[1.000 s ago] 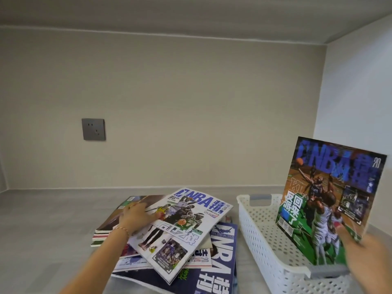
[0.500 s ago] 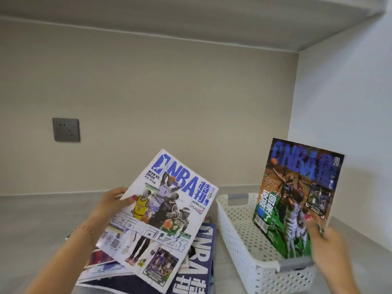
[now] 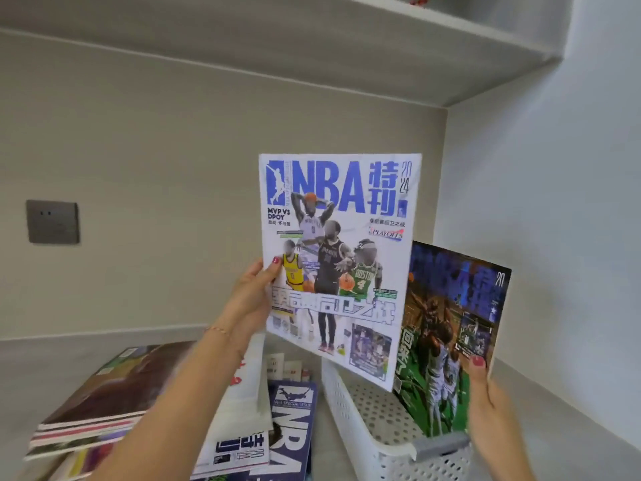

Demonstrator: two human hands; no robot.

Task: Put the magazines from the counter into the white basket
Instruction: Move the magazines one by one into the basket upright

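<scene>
My left hand (image 3: 250, 300) grips the left edge of a white NBA magazine (image 3: 338, 265) and holds it upright in the air, above the far end of the white basket (image 3: 350, 428). My right hand (image 3: 485, 407) holds a dark green-and-blue magazine (image 3: 451, 335) upright, its lower edge standing inside the basket. The white magazine overlaps the dark one's left side. A loose pile of magazines (image 3: 242, 428) lies on the counter (image 3: 41, 366) left of the basket.
A thicker stack of magazines (image 3: 104, 404) sits at the lower left. A grey wall socket (image 3: 52, 221) is on the back wall. A side wall (image 3: 555, 237) rises close to the right of the basket, and a shelf (image 3: 433, 39) runs overhead.
My left hand has lifted the white magazine off the pile and carried it up and right, over the basket. The dark magazine has stayed standing in the basket.
</scene>
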